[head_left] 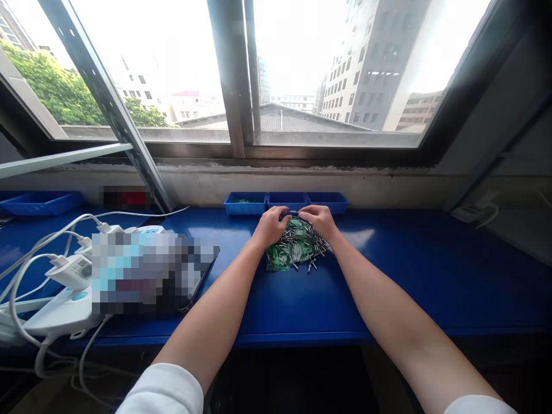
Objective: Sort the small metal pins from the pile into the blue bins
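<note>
My left hand (pixel 272 225) and my right hand (pixel 318 219) are raised over the far side of a heap on the blue bench, fingertips turned toward each other. A small silvery piece (pixel 294 212) shows between them, at the closed fingertips of my right hand. The left fingers are also pinched together; what they hold, if anything, is too small to tell. Below lie green clear packets (pixel 279 257) mixed with many slim black-and-silver metal pins (pixel 313 264). A few pins lie loose at the heap's near edge.
Three joined blue bins stand behind my hands; the left bin (pixel 245 201) holds something green. On the left are a white power strip (pixel 64 310) with plugs and cables, and a dark flat device (pixel 202 270), partly blurred. The bench's front edge (pixel 302 336) runs beneath my forearms.
</note>
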### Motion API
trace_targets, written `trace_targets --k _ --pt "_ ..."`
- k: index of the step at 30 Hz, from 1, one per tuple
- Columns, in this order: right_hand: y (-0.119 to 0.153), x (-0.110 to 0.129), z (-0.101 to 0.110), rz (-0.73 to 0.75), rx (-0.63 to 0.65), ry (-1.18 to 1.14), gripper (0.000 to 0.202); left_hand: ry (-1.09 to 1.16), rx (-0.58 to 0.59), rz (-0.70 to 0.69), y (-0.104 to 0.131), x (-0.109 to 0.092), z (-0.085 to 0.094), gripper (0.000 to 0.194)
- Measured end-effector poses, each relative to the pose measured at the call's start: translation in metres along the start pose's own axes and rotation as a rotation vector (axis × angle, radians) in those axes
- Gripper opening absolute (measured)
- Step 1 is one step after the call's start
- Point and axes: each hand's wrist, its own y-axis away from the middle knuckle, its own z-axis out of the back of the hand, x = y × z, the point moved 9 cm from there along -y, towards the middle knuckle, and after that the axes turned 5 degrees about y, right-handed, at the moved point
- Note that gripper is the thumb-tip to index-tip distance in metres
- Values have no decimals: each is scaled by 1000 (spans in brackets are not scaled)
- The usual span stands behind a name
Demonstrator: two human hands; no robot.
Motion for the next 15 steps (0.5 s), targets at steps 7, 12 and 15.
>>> trace_targets --k 7,12,15 --pt "-5 -20 31 -43 -218 566 40 -128 -27 193 1 49 8 28" --pt "-10 -40 39 -159 -197 706 56 -165 8 256 3 64 6 28" --pt "-13 -52 35 -212 -126 743 64 -180 61 278 4 68 1 27"
